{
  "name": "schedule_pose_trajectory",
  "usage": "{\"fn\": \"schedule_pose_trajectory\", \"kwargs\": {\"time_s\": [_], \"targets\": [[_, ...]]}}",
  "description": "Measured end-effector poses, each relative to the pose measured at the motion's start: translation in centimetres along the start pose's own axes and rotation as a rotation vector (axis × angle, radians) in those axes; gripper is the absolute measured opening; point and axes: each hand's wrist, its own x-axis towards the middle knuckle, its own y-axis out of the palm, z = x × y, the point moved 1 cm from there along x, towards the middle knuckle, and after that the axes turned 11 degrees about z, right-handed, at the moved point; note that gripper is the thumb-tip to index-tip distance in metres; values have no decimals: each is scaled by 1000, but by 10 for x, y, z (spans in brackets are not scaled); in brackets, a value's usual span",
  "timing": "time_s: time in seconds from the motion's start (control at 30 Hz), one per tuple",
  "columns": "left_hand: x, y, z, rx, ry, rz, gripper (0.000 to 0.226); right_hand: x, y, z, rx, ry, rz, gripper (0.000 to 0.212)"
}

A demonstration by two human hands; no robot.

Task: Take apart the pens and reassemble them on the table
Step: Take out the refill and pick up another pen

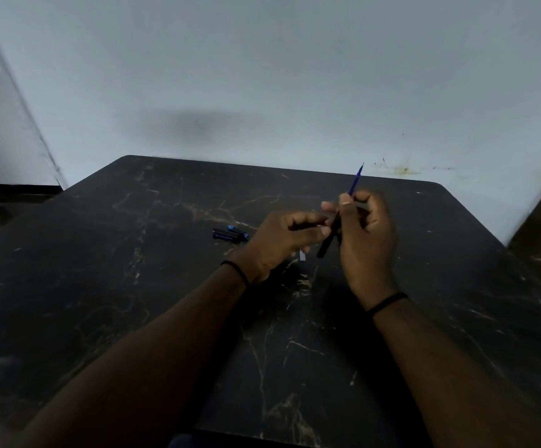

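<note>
A black marble-patterned table (165, 286) with pale veins stands against a grey wall (262, 76). Above its middle, the right hand (367, 234) pinches a thin blue pen refill (355, 181) sticking out of a black pen barrel (329, 240), tilted tip-up, while the left hand (282, 240) curls loosely beside it, its grip unclear. Small black-and-blue pen parts (230, 233) lie on the table just left of the left hand.

The right hand (367, 234) grips a dark pen barrel (329, 240) with a blue refill (355, 180) projecting upward from it. The left hand (282, 240) pinches a dark part beside the barrel. Loose dark and blue pen parts (230, 233) lie on the dark marbled worktop (133, 286), left of both hands.
</note>
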Motion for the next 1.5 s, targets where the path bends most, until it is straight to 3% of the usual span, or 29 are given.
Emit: {"fn": "schedule_pose_trajectory", "kwargs": {"time_s": [0.1,0.33,0.53,0.6,0.67,0.8,1.0,1.2,1.5], "targets": [[1,3,1,-36,39,12,31,-2,2,0,-18,-21,-9,10],[2,5,7,67,88,-42,17,-5,7,2,-74,-78,-4,15],[4,-10,11,100,41,-127,16,-6,-4,30,-17,-484,-208,11],[4,-18,12,98,34,-194,15,-7,-5,31,1,-514,-200,9],[5,-25,14,86,28,-287,14,-7,-5,24,-71,-461,-126,7],[6,-34,16,0,30,-442,12,-2,-5,-4,-429,-218,122,26],[5,-40,18,-4,28,-475,8,15,-11,-34,-711,-6,325,34],[5,-38,18,22,33,-484,8,17,-9,-36,-961,33,527,38],[5,-38,19,13,4,-475,9,12,-4,-25,-1136,-1,545,31]]}}
